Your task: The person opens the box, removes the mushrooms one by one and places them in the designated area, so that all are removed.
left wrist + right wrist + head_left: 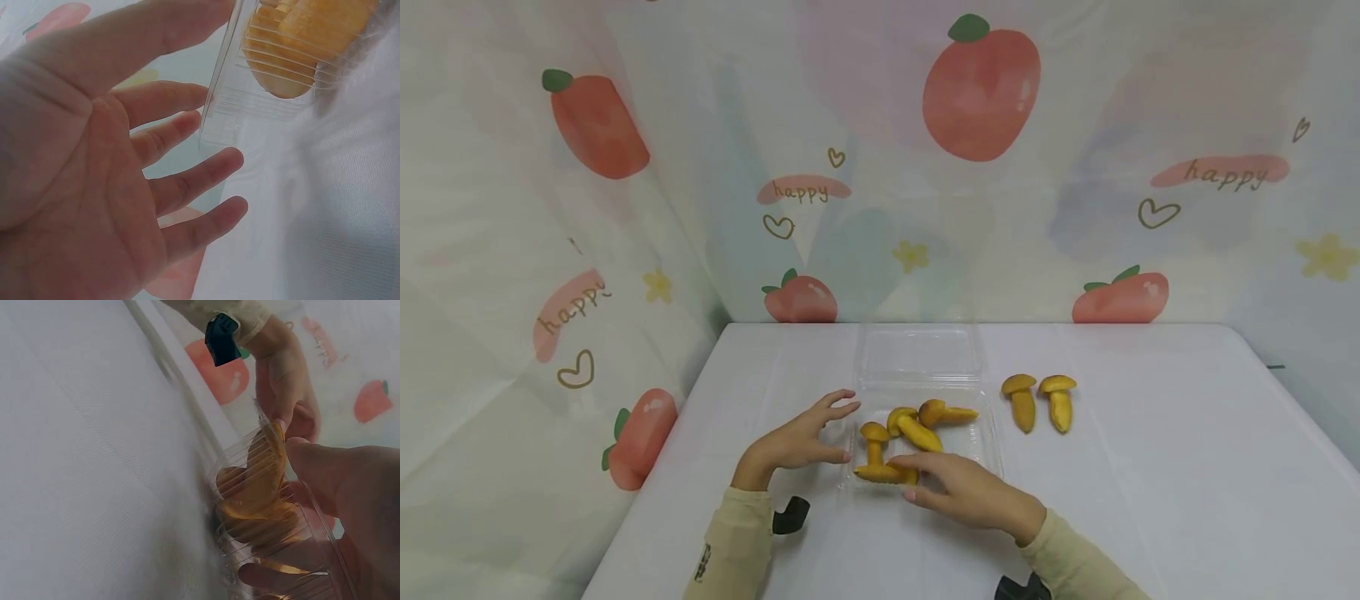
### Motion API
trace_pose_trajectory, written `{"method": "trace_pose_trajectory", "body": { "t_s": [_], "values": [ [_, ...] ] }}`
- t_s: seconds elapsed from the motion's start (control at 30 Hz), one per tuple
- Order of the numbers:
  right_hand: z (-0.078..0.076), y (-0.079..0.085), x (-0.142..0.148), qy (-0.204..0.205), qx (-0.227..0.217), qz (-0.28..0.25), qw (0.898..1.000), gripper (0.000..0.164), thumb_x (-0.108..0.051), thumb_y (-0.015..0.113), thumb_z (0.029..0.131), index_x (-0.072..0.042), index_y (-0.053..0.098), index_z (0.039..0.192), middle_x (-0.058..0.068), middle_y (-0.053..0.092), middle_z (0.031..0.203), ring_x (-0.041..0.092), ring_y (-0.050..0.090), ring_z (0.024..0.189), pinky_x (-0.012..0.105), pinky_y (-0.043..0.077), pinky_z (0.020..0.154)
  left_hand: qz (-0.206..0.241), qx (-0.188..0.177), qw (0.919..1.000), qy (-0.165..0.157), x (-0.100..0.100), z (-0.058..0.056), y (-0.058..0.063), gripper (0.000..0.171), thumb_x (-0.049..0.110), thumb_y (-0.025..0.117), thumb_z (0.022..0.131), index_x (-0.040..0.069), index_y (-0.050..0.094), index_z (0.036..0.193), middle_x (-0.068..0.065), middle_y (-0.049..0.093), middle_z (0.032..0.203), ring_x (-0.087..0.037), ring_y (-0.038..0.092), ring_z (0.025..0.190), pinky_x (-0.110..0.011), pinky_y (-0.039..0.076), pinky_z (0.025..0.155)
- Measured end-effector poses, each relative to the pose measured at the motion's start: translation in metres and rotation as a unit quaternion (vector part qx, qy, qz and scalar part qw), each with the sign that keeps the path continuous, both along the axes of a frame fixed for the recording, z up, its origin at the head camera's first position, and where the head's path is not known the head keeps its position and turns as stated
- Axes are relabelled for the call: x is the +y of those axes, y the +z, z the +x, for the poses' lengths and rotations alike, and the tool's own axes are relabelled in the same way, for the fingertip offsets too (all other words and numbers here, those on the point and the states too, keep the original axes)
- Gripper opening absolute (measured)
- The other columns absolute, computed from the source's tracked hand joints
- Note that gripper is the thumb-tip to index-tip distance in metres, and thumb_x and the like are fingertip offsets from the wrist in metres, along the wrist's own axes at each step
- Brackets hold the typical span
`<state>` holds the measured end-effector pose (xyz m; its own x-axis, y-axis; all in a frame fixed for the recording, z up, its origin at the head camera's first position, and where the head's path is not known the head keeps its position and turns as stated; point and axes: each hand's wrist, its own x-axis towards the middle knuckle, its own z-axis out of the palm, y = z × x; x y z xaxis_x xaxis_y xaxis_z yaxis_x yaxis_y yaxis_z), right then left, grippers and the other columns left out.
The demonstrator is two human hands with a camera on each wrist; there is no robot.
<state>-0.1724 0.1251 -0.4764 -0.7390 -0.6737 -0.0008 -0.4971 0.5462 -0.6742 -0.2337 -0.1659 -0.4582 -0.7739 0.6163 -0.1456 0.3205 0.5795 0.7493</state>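
Basically, left hand (pixel 801 437), fingers spread apart, by clear box (pixel 995 446), right hand (pixel 973 492), fingertips at front mushroom (pixel 878 474) inside, can't tell if pinching, other mushrooms (pixel 920 432) behind, two mushrooms (pixel 1023 406) outside, right.

On the bench (pixel 1150 483) — a container (pixel 966 442), lid (pixel 917 354) folded back behind it, curtain (pixel 880 108) beyond. Inside: mushrooms (pixel 921 433), two at the back, others front left. To the right, on the bench — one loose mushroom (pixel 1022 407), then a second loose mushroom (pixel 1059 407) beside it. Left fingers (pixel 842 411) beside the container's left wall; right fingers (pixel 927 462) at its front.
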Motion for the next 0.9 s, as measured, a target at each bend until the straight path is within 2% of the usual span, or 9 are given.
{"method": "trace_pose_trajectory", "body": {
  "t_s": [0.17, 0.37, 0.5, 0.67, 0.9],
  "values": [
    [-0.001, -0.002, 0.003, 0.001, -0.003, -0.012, 1.0, 0.045, -0.041, 0.057, 0.103, -0.018, 0.059, 0.142, -0.002, 0.064, 0.14, 0.018, 0.061, 0.125, 0.044, 0.052, 0.103, 0.001, 0.003, 1.0, -0.005, 0.0, 0.0, 0.0, 0.077, 0.015, 0.074, 0.091, 0.001, 0.034, 0.156, -0.017, 0.016, 0.168, -0.044, 0.021, 0.154, -0.068, 0.026, 0.118],
    [-0.005, -0.001, 0.008, -0.02, -0.022, -0.071, 0.997, 0.048, -0.032, 0.059, 0.103, -0.009, 0.055, 0.144, 0.006, 0.069, 0.126, 0.014, 0.065, 0.102, 0.03, 0.056, 0.086, 0.004, -0.004, 1.0, -0.001, 0.0, 0.001, 0.0, 0.078, 0.015, 0.074, 0.092, 0.001, 0.034, 0.157, -0.017, 0.015, 0.169, -0.045, 0.021, 0.153, -0.069, 0.026, 0.118],
    [-0.007, 0.001, 0.011, -0.052, -0.019, -0.105, 0.993, 0.046, -0.027, 0.059, 0.103, -0.005, 0.054, 0.144, 0.011, 0.069, 0.125, 0.016, 0.067, 0.1, 0.025, 0.055, 0.081, 0.009, -0.006, 0.9999, -0.003, 0.0, 0.001, -0.001, 0.077, 0.014, 0.074, 0.092, 0.0, 0.033, 0.156, -0.016, 0.016, 0.169, -0.044, 0.021, 0.154, -0.067, 0.027, 0.118],
    [-0.009, 0.006, 0.014, -0.092, -0.009, -0.144, 0.985, 0.039, -0.022, 0.059, 0.103, -0.005, 0.058, 0.139, 0.018, 0.067, 0.128, 0.021, 0.072, 0.098, 0.025, 0.057, 0.079, 0.012, -0.008, 0.9999, -0.002, 0.0, 0.0, 0.0, 0.078, 0.013, 0.074, 0.092, 0.0, 0.033, 0.157, -0.016, 0.015, 0.169, -0.044, 0.021, 0.154, -0.067, 0.027, 0.118],
    [-0.012, 0.011, 0.019, -0.119, -0.012, -0.186, 0.975, 0.033, -0.002, 0.056, 0.101, -0.004, 0.059, 0.133, 0.025, 0.064, 0.128, 0.031, 0.075, 0.085, 0.024, 0.056, 0.075, 0.008, -0.008, 0.9999, 0.001, 0.0, -0.001, 0.0, 0.078, 0.014, 0.074, 0.092, 0.002, 0.034, 0.157, -0.015, 0.015, 0.169, -0.044, 0.02, 0.154, -0.068, 0.026, 0.118]
  ]
}}
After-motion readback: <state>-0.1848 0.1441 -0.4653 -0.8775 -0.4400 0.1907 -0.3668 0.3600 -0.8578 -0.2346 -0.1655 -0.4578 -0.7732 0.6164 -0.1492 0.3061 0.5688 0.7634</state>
